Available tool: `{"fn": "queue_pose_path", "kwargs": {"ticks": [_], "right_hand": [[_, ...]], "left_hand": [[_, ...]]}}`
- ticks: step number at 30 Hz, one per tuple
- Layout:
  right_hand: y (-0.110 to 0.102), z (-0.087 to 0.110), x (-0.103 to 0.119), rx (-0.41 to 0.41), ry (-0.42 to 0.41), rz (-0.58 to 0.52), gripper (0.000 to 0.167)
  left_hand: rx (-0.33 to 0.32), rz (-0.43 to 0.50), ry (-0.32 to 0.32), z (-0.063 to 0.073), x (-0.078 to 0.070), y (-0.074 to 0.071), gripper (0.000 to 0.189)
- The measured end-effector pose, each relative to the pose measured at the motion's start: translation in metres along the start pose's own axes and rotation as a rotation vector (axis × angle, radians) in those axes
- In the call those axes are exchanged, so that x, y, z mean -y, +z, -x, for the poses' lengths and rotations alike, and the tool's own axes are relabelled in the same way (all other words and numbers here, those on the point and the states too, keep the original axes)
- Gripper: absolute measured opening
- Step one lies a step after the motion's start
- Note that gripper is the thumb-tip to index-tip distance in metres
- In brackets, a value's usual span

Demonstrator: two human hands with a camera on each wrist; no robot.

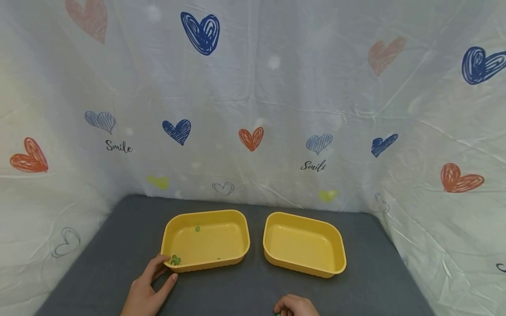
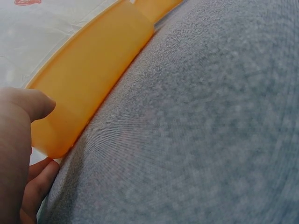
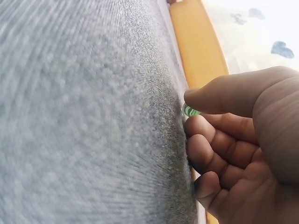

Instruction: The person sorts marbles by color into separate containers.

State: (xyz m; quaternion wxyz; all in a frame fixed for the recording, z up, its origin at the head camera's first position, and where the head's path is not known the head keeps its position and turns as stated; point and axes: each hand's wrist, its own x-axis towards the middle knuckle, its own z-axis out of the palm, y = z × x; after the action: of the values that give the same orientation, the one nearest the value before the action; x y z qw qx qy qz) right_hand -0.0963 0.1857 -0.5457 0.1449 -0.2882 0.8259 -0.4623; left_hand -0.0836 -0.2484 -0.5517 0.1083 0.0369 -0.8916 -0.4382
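My left hand (image 1: pixel 148 287) holds the near left corner of the left yellow tray (image 1: pixel 209 264), fingers at the rim and thumb before the front wall. Several green glass marbles (image 1: pixel 175 260) cluster inside that corner, right by the fingertips. Another green marble (image 1: pixel 197 228) lies toward the back of the same tray, and a small dark bit shows at its front wall. Low in the head view, my right hand (image 1: pixel 295 305) is close over the grey cloth. Its thumb and index finger pinch a green marble (image 3: pixel 190 110), mostly hidden by them; the other fingers are curled.
A second yellow tray (image 1: pixel 304 263) stands to the right, with a narrow gap between the two. Grey cloth (image 1: pixel 237 294) covers the table. A white curtain (image 1: pixel 253 175) printed with hearts hangs behind and along both sides.
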Motion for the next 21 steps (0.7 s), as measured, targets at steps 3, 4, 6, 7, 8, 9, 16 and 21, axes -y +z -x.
{"fn": "queue_pose_path", "kwargs": {"ticks": [3,4,6,7,8,9,16,21], "right_hand": [[0.000,0.000,0.001,-0.003,0.007,0.000,0.007],[0.000,-0.001,0.001,-0.002,0.012,0.001,0.007],[0.000,-0.001,0.003,-0.002,0.018,0.004,0.007],[0.000,-0.001,0.002,-0.001,0.018,0.006,0.007],[0.000,-0.002,0.002,0.000,0.019,0.006,0.007],[0.000,-0.003,0.001,0.002,0.017,0.005,0.007],[-0.001,-0.010,-0.014,0.043,0.004,-0.031,0.009],[-0.007,-0.017,0.014,0.050,0.010,0.011,0.003]], "left_hand": [[-0.002,-0.003,0.004,0.000,-0.001,0.000,0.048],[-0.002,-0.005,0.004,0.000,-0.001,-0.001,0.048],[0.000,-0.008,0.005,0.000,-0.001,-0.001,0.048],[0.000,-0.007,0.003,0.000,-0.001,-0.001,0.048],[0.001,-0.007,0.002,0.000,-0.001,-0.001,0.048],[0.003,-0.005,0.001,0.000,-0.001,-0.001,0.048],[-0.002,0.000,0.003,0.001,0.000,0.000,0.048],[-0.002,0.004,0.007,0.001,0.002,0.000,0.048]]}}
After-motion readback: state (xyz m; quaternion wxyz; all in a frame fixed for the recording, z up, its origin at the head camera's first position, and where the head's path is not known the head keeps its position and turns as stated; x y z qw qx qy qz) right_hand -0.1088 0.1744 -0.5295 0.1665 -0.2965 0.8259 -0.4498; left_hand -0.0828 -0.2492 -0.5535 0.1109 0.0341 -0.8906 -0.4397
